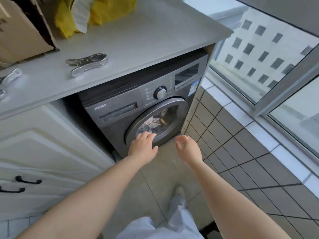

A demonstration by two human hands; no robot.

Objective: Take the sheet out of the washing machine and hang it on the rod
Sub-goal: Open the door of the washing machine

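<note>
Left hand (144,145) is at the washer (120,116) door (179,107), fingers laid loosely over the lower-left rim, about seven o'clock on the ring, holding nothing. Right hand (187,147) hangs free at four o'clock of the door, fingers relaxed and a little curled, empty, its grip fairly wide. The door looks shut, and the sheet (155,119) is inside the drum, a pale crumpled mass behind the glass.

What could go wrong? The fingers sit on the rim, and I see no handle there; a pull at the wrong spot would slip off or strain the hinge. If the lock has not released, tugging gets nowhere. Once the door is open, a damp sheet may drag out heavy, catch on the seal, or spill onto the floor (155,178) tiles.

Hard to make out: the latch side is unclear, and the glass glare hides how much cloth is in there or whether it is one piece. The rod is nowhere in view. On the counter (138,49) at eleven o'clock lies a metal clip (87,63); another is cut off at the left edge.
</note>
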